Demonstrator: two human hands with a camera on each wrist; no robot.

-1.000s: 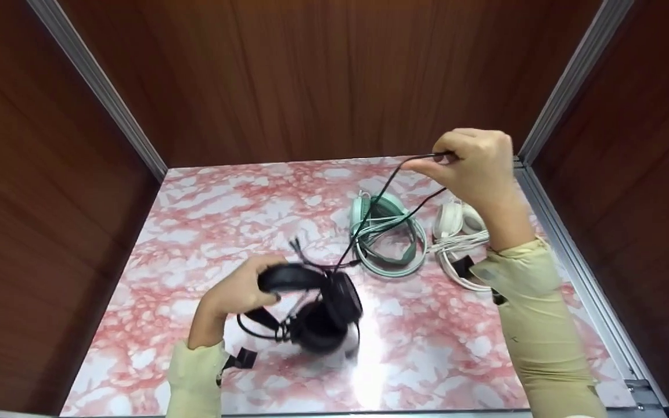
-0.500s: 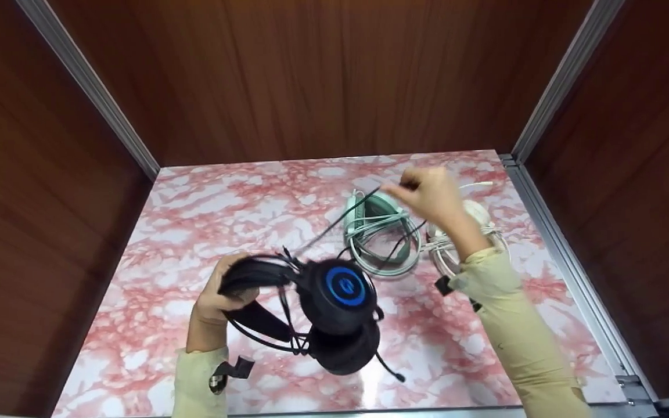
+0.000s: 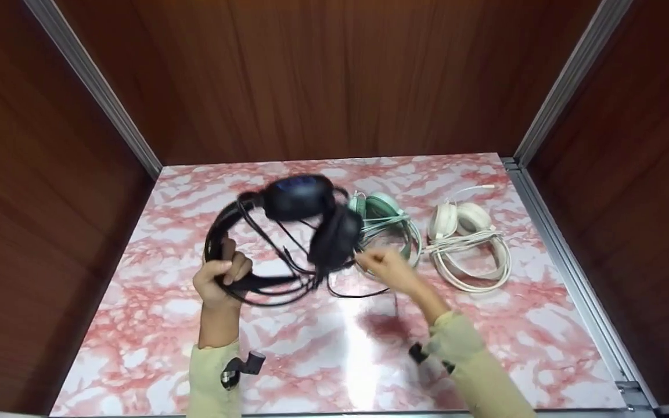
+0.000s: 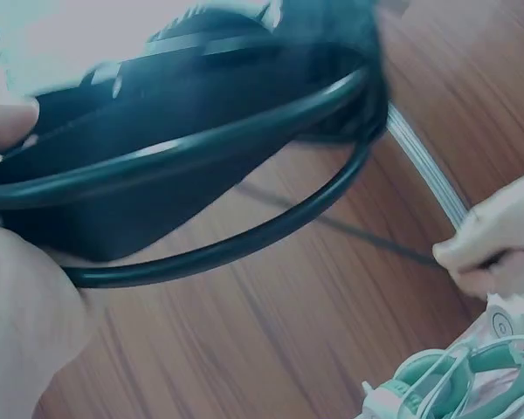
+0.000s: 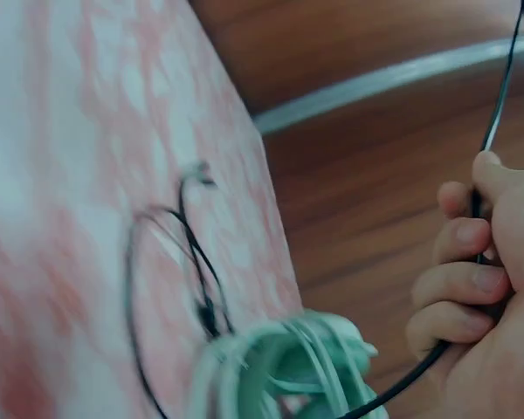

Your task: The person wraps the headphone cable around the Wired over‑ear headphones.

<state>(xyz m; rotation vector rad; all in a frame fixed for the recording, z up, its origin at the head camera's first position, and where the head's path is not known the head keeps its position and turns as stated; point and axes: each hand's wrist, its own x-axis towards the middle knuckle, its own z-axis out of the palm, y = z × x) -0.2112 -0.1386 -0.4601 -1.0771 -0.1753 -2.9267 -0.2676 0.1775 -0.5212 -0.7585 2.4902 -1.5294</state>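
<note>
My left hand (image 3: pixel 221 276) grips the headband of a black over-ear headset (image 3: pixel 334 241), raised above the table. In the left wrist view the headband (image 4: pixel 113 192) and its outer rails fill the upper left, with my thumb over the edge. My right hand (image 3: pixel 389 268) is beside the lower ear cup in the head view. In the right wrist view its fingers curl round the headset's black cable (image 5: pixel 476 205). The cable's loose end with its plugs (image 5: pixel 205 179) trails over the table beyond the green headset.
A mint green headset (image 3: pixel 413 232) with its cord bundled lies behind my right hand. To its right lies a white headset (image 3: pixel 500 264), cord also bundled, mic boom (image 3: pixel 474 188) sticking out. Brown wood-look panels (image 3: pixel 334 81) wall in the pink marbled table (image 3: pixel 154 325) on three sides.
My left hand has lifted and turned the black headset, ear cups swinging up and away. My right hand has come down and left from above the green and white headsets, toward the black one.
</note>
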